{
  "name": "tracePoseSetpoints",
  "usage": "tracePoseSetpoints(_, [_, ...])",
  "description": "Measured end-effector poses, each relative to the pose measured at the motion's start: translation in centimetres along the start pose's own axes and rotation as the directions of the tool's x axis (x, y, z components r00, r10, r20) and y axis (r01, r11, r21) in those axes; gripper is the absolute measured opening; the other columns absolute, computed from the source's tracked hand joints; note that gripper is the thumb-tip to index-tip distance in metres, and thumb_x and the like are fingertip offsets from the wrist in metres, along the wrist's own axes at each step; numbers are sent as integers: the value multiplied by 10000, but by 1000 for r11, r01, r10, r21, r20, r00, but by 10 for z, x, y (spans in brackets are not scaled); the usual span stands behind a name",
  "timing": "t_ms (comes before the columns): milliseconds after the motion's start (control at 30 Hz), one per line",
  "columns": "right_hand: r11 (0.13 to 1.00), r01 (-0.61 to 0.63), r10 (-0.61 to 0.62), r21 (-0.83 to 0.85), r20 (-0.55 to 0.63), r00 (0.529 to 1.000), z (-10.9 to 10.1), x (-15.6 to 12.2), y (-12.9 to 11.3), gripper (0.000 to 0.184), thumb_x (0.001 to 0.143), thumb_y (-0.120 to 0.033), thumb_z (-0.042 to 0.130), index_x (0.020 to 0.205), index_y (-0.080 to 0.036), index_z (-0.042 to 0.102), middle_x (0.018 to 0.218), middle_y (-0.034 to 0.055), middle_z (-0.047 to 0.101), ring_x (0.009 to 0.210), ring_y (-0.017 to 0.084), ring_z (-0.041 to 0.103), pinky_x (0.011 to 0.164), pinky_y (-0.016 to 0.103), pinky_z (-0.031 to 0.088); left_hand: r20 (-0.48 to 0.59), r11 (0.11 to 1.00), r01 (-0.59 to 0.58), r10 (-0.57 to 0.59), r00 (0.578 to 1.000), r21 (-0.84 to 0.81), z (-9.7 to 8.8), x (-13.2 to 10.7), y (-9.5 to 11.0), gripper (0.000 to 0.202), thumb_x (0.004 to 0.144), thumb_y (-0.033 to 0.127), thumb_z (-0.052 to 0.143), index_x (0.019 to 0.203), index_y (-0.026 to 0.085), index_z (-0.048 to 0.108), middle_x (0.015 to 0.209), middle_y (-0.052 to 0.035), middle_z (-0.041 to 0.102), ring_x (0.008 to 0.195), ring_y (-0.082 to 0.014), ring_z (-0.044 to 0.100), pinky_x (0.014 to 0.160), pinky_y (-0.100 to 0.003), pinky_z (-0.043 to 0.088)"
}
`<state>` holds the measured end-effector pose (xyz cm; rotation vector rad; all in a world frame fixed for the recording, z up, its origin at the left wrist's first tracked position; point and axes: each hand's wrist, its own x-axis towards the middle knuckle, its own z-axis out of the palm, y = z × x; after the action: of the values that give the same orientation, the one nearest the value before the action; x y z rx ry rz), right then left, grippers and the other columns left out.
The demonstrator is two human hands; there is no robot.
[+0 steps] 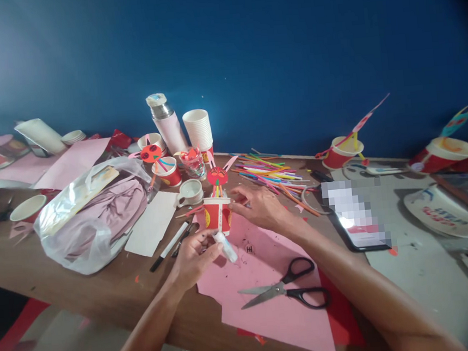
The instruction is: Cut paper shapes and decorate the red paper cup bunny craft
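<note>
A red paper cup (224, 224) with a yellow emblem stands upright on pink paper (274, 325). Out of its top rises a red paper face (217, 175) with pink ears and lashes. My left hand (196, 258) is closed round a small white glue tube (226, 247) just in front of the cup. At the cup's right side, my right hand (263, 208) has its fingers bent against the wall near the rim; their tips are partly hidden. Black-handled scissors (283, 290) lie spread on the pink paper nearer to me.
Pipe cleaners (269, 173) lie heaped behind my right hand. A phone (356, 216) rests to the right. Leftward are a marker (169, 246), a white card (151, 223) and a plastic bag (81, 254). Behind stand stacked cups (197, 129), a thermos (168, 126) and another decorated cup (167, 173).
</note>
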<state>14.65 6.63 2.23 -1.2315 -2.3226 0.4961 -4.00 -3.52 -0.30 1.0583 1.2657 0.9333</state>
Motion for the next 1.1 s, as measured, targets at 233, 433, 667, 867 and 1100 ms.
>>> tracePoseSetpoints(233, [999, -21, 20, 31, 26, 999, -8, -4, 3, 271, 930, -304, 394, 1020, -194, 625, 918, 49, 704, 827, 162, 636, 702, 256, 409, -113, 1000, 2, -1, 994, 12, 4, -3, 7, 333, 670, 361, 704, 926, 156, 645, 671, -14, 641, 524, -106, 562, 481, -215, 505])
tracePoseSetpoints(433, [1000, -16, 15, 13, 16, 1000, -7, -9, 7, 273, 930, -291, 382, 915, -197, 638, 836, 31, 693, 755, 152, 622, 641, 239, 380, -100, 1000, -4, 5, 995, 7, 8, -6, 12, 310, 683, 355, 691, 915, 157, 636, 666, -7, 631, 516, -94, 546, 418, -176, 453])
tracePoseSetpoints(667, [999, -2, 4, 44, -34, 999, -17, -18, 7, 242, 915, -263, 402, 868, -181, 625, 830, 31, 675, 749, 146, 600, 657, 244, 382, -79, 1000, -10, 11, 997, 6, 16, -6, 19, 306, 681, 381, 683, 882, 152, 645, 571, 21, 576, 421, -65, 456, 362, -171, 399])
tracePoseSetpoints(867, [970, 39, -37, 242, -12, 999, -26, -45, -13, 206, 841, -358, 544, 950, -204, 627, 876, 24, 671, 794, 159, 599, 705, 264, 420, -56, 999, -48, 47, 997, -11, 27, -3, 22, 289, 672, 376, 692, 852, 153, 654, 571, 31, 551, 403, -36, 380, 363, -154, 308])
tracePoseSetpoints(1100, [948, -3, -37, 318, 118, 992, -14, -64, -21, 369, 820, -407, 566, 1144, -232, 556, 921, 36, 680, 776, 180, 624, 706, 300, 462, -42, 992, -95, 98, 994, 84, 40, 3, 20, 276, 714, 368, 661, 843, 125, 663, 562, 29, 486, 491, -56, 398, 446, -171, 286])
